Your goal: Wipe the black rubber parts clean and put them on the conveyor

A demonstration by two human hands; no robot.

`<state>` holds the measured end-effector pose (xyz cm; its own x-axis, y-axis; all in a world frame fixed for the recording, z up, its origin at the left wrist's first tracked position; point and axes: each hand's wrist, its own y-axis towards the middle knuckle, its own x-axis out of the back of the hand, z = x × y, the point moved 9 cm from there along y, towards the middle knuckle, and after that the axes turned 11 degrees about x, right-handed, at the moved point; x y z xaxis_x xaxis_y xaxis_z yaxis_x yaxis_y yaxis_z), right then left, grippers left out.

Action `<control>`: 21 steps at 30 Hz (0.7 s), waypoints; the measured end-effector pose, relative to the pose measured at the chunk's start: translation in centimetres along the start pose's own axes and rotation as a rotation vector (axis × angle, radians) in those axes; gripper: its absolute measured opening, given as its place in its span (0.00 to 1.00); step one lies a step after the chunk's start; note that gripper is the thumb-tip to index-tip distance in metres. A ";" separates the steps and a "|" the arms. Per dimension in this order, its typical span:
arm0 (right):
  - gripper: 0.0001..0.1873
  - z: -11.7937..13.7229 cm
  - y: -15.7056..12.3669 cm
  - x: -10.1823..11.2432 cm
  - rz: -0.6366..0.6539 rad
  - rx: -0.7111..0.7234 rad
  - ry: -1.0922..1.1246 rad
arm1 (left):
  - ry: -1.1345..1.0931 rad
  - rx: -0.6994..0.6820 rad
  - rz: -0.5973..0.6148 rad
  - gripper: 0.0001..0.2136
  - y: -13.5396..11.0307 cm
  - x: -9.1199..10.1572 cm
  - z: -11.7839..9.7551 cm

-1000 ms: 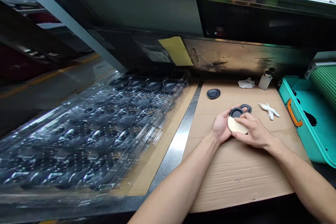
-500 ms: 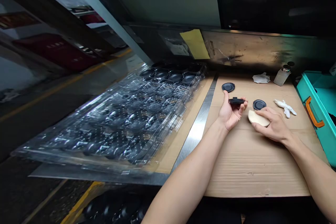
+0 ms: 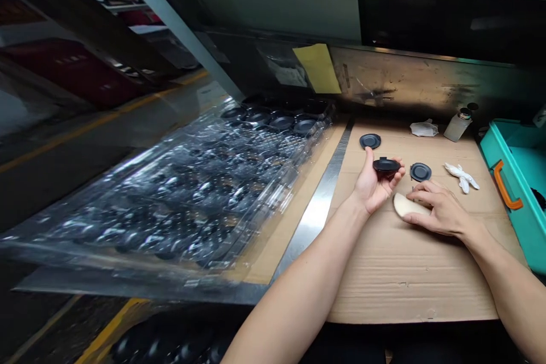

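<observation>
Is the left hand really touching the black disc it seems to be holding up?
Touching: the head view shows the left hand with its fingers curled against the black disc.

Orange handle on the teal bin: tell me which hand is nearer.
Right. The right hand, with the cream pad, is left of the orange handle; the left hand, holding a black part, is farther left.

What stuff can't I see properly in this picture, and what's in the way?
All in the head view:
Part of the cream pad: covered by the right hand.
The far side of the black disc in the left hand: turned away from the camera.
The rest of the teal bin: cut off by the right edge.
Writing on the dark red thing: too blurry and small.
</observation>
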<state>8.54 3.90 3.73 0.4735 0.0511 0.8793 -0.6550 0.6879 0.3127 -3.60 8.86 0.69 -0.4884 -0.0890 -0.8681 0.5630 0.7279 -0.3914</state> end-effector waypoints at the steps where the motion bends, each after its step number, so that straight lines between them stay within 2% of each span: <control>1: 0.15 -0.7 -0.1 1.0 -0.066 -0.037 -0.061 | 0.037 -0.019 -0.018 0.33 0.0 0.1 -0.1; 4: 0.16 -4.6 -2.2 5.4 -0.367 -0.300 -0.346 | 0.163 -0.061 -0.071 0.31 0.4 0.6 0.0; 5: 0.16 -5.9 -3.3 6.4 -0.427 -0.399 -0.435 | 0.198 -0.055 -0.085 0.30 0.6 0.7 0.4; 6: 0.16 -7.2 -4.2 6.9 -0.443 -0.479 -0.491 | 0.228 -0.035 -0.092 0.30 0.9 0.8 1.1; 8: 0.14 -9.4 -5.2 6.5 -0.378 -0.542 -0.477 | 0.270 0.040 -0.075 0.30 1.3 0.6 3.0; 10: 0.12 -10.6 -5.1 5.8 -0.338 -0.514 -0.378 | 0.307 0.129 -0.031 0.30 1.5 0.1 5.4; 12: 0.12 -11.2 -4.6 6.5 -0.397 -0.504 -0.329 | 0.352 0.203 0.007 0.30 1.5 -0.5 7.6; 14: 0.14 -12.1 -3.8 8.6 -0.477 -0.558 -0.359 | 0.387 0.246 0.028 0.30 1.3 -0.8 9.0; 17: 0.17 -14.2 -1.7 13.2 -0.517 -0.659 -0.467 | 0.390 0.248 0.042 0.29 1.2 -1.0 9.4; 19: 0.19 -15.9 0.3 16.2 -0.483 -0.693 -0.530 | 0.368 0.239 0.046 0.29 1.2 -0.9 9.1; 21: 0.19 -17.6 2.4 18.3 -0.395 -0.678 -0.550 | 0.355 0.238 0.053 0.29 1.3 -0.9 8.8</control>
<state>25.98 19.24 14.21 0.1317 -0.5029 0.8543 0.0545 0.8642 0.5003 3.45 3.87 -1.75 -0.6304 0.2143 -0.7461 0.7114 0.5440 -0.4449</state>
